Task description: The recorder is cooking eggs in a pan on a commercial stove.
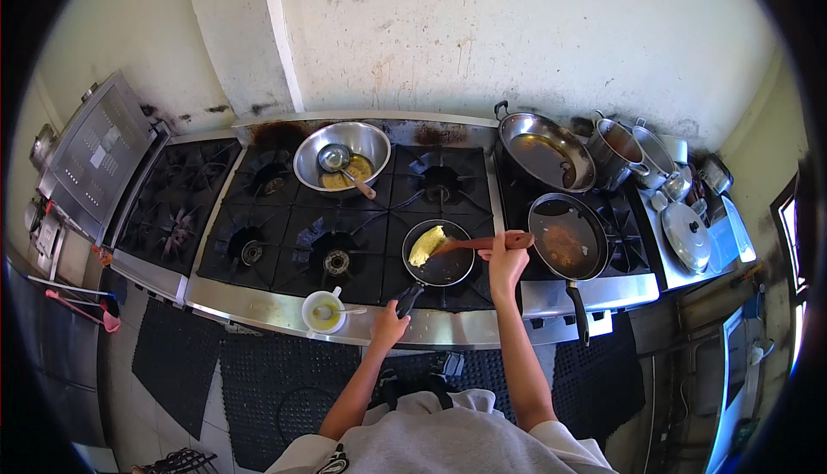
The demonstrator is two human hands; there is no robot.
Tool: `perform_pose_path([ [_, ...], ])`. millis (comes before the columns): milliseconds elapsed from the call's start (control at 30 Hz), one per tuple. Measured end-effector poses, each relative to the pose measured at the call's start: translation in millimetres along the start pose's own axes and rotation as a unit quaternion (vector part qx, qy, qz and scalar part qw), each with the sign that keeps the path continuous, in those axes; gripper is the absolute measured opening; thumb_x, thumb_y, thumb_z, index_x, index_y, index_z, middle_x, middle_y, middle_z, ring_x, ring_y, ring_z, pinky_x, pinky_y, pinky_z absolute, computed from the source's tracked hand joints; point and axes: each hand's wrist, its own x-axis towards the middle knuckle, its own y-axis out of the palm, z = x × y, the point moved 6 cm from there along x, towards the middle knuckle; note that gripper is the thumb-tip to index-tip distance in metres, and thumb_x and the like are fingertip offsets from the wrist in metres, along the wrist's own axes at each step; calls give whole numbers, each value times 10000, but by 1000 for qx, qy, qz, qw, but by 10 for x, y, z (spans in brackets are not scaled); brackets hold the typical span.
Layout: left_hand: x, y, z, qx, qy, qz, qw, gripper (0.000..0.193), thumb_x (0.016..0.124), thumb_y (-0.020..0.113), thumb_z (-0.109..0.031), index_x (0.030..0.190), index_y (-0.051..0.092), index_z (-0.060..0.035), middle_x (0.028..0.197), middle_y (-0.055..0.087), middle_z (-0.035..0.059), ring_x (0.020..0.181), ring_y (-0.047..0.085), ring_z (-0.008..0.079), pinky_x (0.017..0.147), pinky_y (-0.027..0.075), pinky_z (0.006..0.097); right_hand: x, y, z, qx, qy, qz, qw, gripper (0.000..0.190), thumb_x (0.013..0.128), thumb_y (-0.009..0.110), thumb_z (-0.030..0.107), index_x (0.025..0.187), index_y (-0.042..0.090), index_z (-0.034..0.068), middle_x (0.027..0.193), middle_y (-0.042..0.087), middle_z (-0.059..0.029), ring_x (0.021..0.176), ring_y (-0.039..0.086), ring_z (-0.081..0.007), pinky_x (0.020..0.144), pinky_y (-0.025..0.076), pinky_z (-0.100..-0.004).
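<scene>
My left hand [389,325] grips the black handle of a small frying pan [457,274], which sits over a front burner. A folded yellow omelette [426,246] lies at the pan's left side. My right hand [505,262] holds a wooden spatula [481,243] by its handle, the blade against the omelette's right side. Left of my left hand, a white two-handled cup [312,324] with yellow liquid and a spoon [342,311] stands on the stove's steel front ledge.
Behind stands a steel bowl [307,161] with a ladle [334,158] in yellowish liquid. On the right are a larger frying pan [589,270], its handle jutting past the stove's edge, a wide steel wok [536,151], tall pots [610,151] and a lid [685,235].
</scene>
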Motion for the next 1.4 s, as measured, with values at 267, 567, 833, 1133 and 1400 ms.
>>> perform_pose_path([
  [267, 14, -11, -18, -9, -13, 8, 1000, 491, 686, 609, -278, 1108, 454, -80, 967, 568, 187, 903, 541, 342, 748, 436, 423, 78, 48, 210, -66, -56, 16, 996, 118, 806, 511, 61, 776, 447, -34, 591, 545, -101, 457, 559, -147, 399, 437, -228],
  [567, 52, 37, 80, -29, 1, 10, 1000, 546, 669, 614, -291, 1133, 453, -50, 986, 563, 190, 910, 539, 339, 766, 431, 412, 195, 128, 180, -72, -40, 46, 996, 122, 802, 511, 71, 775, 440, -25, 591, 552, -106, 450, 555, -141, 390, 418, -227],
  [833, 44, 27, 27, -34, -8, 27, 999, 545, 670, 612, -285, 1134, 454, -45, 1018, 549, 195, 943, 525, 334, 785, 424, 407, 179, 148, -31, 4, 9, 31, 999, 151, 803, 517, 98, 770, 486, -46, 555, 554, -106, 424, 556, -158, 379, 448, -243],
  [1133, 91, 124, 146, -80, -30, 52, 995, 554, 669, 610, -285, 1141, 447, -45, 1041, 538, 194, 958, 518, 335, 800, 418, 404, -22, 7, -5, 5, 30, 26, 999, 181, 811, 505, 102, 756, 492, -70, 597, 567, -130, 444, 570, -175, 383, 457, -241],
  [1400, 79, 85, 136, -75, -30, 57, 995, 549, 662, 613, -290, 1125, 451, -42, 993, 556, 201, 919, 536, 338, 770, 428, 406, 154, -116, 58, -17, -8, 11, 1000, 168, 811, 495, 86, 774, 484, -78, 596, 562, -129, 455, 572, -177, 384, 462, -249],
])
